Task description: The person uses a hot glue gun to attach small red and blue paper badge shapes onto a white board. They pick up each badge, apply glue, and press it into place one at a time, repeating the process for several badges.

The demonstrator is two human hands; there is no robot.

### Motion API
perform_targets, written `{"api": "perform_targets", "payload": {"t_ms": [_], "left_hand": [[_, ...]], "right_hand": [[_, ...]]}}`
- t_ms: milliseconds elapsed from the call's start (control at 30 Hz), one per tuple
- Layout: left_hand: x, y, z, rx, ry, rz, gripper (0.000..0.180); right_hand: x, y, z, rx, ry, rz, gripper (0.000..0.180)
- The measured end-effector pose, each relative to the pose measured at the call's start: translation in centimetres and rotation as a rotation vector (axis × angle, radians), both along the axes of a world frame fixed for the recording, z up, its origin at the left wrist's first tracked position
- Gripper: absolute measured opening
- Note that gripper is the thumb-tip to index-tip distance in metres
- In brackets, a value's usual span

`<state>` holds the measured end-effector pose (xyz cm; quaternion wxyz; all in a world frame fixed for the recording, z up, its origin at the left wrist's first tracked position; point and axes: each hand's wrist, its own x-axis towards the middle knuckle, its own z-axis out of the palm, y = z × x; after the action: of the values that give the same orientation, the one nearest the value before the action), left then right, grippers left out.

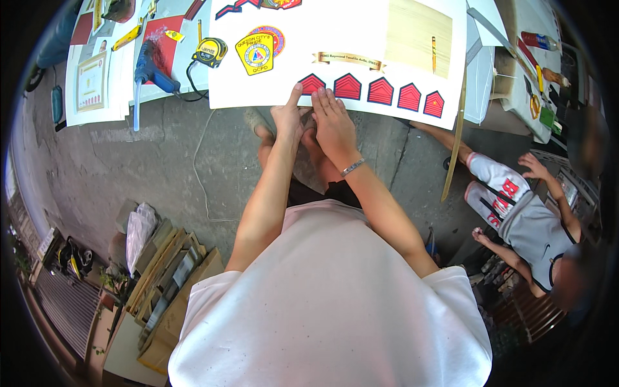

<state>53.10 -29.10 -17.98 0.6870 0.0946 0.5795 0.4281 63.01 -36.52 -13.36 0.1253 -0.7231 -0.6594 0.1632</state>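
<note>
both hands at the near edge of a white sheet. the left hand (289, 117) has its thumb raised over the edge, the tip beside the leftmost of 5 red pentagonal badges (380, 91); its other fingers are mostly hidden, and whether they pinch the sheet cannot be told. the right hand (335, 128), just beside it, is flat, its fingers straight and close together, the tips over the sheet's margin near the same badge. a metallic bracelet (353, 167) circles the right wrist.

the white sheet (342, 29) extends forward from the grip and to both sides of it. the badges form a row ahead of the right hand and to its right, graded from larger near the fingers to smaller farther off. directly ahead of the grip lies a tan ribbon-shaped banner (348, 62); ahead and to the left, a yellow emblem (255, 55) overlaps a round red-and-blue emblem (277, 40); ahead and to the right is a pale wood-grain panel (412, 32).

left of the grip, beyond the sheet, are a yellow-and-black tape measure (210, 53), a blue glue gun (155, 72) and, farther left, a yellow cutter (127, 35). right of the grip, a long wooden strip (453, 148) projects past the sheet; beyond it is another person (529, 216) in grey and white clothing. concrete floor (164, 151) shows below and left of the grip.
</note>
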Motion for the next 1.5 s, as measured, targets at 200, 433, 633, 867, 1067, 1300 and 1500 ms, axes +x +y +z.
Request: {"api": "perform_targets", "payload": {"t_ms": [200, 433, 633, 867, 1067, 1300, 1500], "left_hand": [[-2.2, -0.5, 1.8, -0.171, -0.076, -0.177, 0.054], [-8.2, -1.3, 7.7, 0.405, 1.021, -1.038, 0.045], [-4.8, 1.5, 4.8, 1.380, 1.135, -1.417, 0.084], [-4.0, 2.1, 2.0, 1.424, 1.335, -1.649, 0.091], [-3.9, 2.3, 3.3, 1.402, 1.231, -1.667, 0.095], [-2.4, 2.1, 5.0, 1.236, 1.333, -1.848, 0.107], [-7.6, 2.4, 6.7, 1.304, 0.923, -1.945, 0.089]], "right_hand": [[0.3, -3.1, 1.9, 0.050, 0.162, 0.031, 0.045], [5.0, -19.0, -1.5, -0.659, 0.280, -0.406, 0.038], [4.9, -30.6, -5.8, -0.830, 0.266, -0.675, 0.040], [-5.2, -31.5, -6.3, -0.601, 0.531, -1.095, 0.042], [-13.4, -30.2, -3.3, -0.470, 0.638, -1.178, 0.042], [-17.2, -30.0, -2.0, -0.508, 0.748, -1.215, 0.039], [-11.2, -21.3, -1.0, -0.477, 0.314, -1.037, 0.038]]}}
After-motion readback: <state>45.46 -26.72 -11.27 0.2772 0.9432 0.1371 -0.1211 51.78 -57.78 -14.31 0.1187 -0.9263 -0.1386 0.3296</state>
